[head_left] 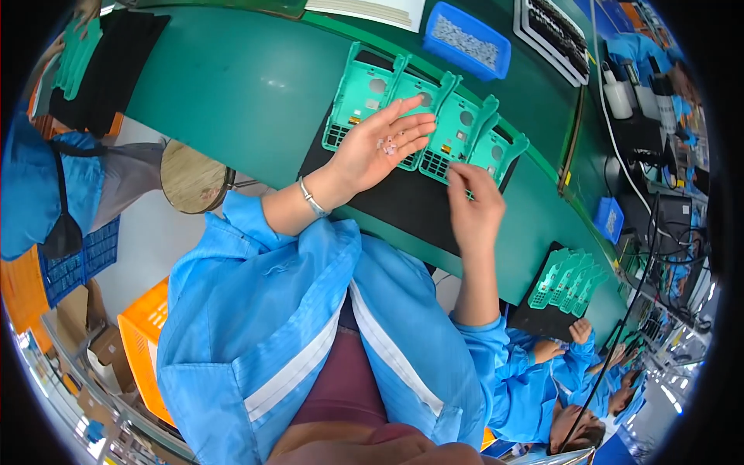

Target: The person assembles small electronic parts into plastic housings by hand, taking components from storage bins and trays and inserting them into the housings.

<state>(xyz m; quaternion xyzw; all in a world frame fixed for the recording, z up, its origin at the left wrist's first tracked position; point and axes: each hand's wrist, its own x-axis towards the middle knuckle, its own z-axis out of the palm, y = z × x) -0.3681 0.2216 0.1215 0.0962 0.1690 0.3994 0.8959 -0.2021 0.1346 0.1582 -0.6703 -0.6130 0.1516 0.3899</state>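
Note:
My left hand (381, 147) is palm up with its fingers stretched out, over a row of green plastic housings (412, 87). Several tiny pale, clear-looking pieces (389, 146) lie loose on the palm. At the lower edge of the housings, my right hand (477, 203) has thumb and forefinger pinched together; whatever is between the tips is too small to make out. Each housing has a round grey disc and a black grid. They lie side by side on a black mat (411, 203), partly covered by my left hand.
Beyond the housings stands a blue bin (467, 40) of small grey parts, with a tray (552, 37) of dark parts to its right. More green housings (568, 280) lie before a co-worker at right. Another person stands at left, near a round stool (194, 177). An orange crate (145, 341) stands below.

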